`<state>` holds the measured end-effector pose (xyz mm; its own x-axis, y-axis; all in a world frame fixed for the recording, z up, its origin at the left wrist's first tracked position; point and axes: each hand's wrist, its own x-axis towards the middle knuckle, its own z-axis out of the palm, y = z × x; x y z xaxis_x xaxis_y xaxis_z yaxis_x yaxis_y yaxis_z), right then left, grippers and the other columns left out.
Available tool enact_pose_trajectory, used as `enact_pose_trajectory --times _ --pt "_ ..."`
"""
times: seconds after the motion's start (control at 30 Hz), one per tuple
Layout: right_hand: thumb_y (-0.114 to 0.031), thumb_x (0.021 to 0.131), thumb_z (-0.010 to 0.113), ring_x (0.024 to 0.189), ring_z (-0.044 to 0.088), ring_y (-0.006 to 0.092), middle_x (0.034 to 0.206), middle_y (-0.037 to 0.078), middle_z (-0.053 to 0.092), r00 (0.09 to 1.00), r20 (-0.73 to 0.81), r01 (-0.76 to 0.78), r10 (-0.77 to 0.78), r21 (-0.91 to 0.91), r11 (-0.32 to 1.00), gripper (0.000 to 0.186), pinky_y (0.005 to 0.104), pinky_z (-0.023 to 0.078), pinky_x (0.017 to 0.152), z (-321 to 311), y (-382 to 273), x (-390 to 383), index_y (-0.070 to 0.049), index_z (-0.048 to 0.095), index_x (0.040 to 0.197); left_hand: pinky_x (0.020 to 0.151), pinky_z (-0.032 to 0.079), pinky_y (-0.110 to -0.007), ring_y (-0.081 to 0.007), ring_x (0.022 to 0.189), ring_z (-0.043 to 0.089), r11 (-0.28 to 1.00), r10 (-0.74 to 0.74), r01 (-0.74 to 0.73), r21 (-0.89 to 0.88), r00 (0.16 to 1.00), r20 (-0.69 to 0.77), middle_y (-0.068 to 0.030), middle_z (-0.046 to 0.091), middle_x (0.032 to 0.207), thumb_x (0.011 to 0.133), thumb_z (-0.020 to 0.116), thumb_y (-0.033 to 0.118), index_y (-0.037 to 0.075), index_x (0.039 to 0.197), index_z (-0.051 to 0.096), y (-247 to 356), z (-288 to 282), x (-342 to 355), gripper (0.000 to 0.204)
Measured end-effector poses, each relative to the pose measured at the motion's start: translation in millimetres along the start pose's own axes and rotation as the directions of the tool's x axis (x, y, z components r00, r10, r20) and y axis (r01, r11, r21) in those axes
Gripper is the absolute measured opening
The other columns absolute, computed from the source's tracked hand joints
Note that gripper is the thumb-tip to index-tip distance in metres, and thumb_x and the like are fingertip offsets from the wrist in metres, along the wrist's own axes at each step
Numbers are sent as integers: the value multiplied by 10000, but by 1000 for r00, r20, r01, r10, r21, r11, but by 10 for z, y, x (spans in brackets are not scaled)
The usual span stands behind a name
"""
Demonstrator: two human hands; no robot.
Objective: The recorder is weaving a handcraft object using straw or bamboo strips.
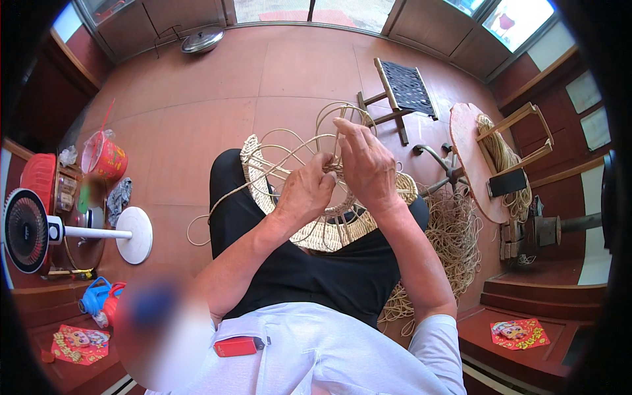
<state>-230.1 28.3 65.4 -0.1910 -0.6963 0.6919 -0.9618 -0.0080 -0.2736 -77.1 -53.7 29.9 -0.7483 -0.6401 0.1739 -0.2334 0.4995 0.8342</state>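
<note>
A half-woven piece of pale straw-coloured cord [306, 234], with a curved plaited band and several loose loops, rests across my lap in dark trousers. My left hand [306, 191] is closed near the middle of the piece, its fingertips pinched on cord where strands cross. My right hand [364, 164] is just right of it, index finger raised and curved by the upper loops, the other fingers bent round cord at the weave. Exactly which strand each hand grips is partly hidden by the fingers.
A folding stool [405, 85] stands ahead-right. At right are an oval board [464, 131] with a wooden frame and cord coils, a wheeled base [447, 174] and piled cord [454, 243]. At left are a fan [26, 230], red bucket [102, 155] and kettles [99, 299]. A lid [201, 39] lies ahead.
</note>
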Motion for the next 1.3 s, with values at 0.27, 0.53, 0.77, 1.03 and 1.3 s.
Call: enact_pose_trajectory --times 0.27,0.53,0.77,1.03,1.3 --pt "-39 899 727 877 733 266 1293 89 756 972 233 90 -35 -229 969 869 412 599 777 -178 -63 1 -133 452 1718 816 582 -500 -372 816 769 921 -202 204 -333 979 40 -203 741 820 1020 627 189 -32 1338 666 98 106 -3 389" --pt "-133 884 745 807 789 326 962 155 762 905 417 19 83 -236 972 906 479 611 746 -271 -217 278 -51 414 1723 730 552 -489 -339 734 731 930 -176 153 -335 984 -39 -164 659 729 992 648 193 11 1323 676 -33 268 -68 378" --pt "-140 907 801 951 814 344 1089 158 779 833 530 4 156 -289 957 993 482 619 821 -261 -234 350 -55 319 1771 721 571 -440 -282 707 752 915 -172 159 -372 985 -3 -154 715 759 996 651 157 2 1323 664 66 194 -58 362" --pt "-44 918 705 1021 783 444 1217 234 756 788 541 -189 292 -238 953 951 589 594 911 -151 -216 320 -99 297 1775 670 541 -354 -151 673 706 930 -133 120 -347 991 -14 -78 709 742 1062 714 231 15 1335 640 -14 264 -24 355" --pt "19 907 712 873 782 383 1041 193 746 996 25 -88 87 26 996 810 480 625 727 163 -197 -154 -62 451 1670 764 568 -536 -490 969 781 978 -38 9 -207 990 -137 -299 762 965 1032 711 183 18 1340 640 -60 283 -92 356"
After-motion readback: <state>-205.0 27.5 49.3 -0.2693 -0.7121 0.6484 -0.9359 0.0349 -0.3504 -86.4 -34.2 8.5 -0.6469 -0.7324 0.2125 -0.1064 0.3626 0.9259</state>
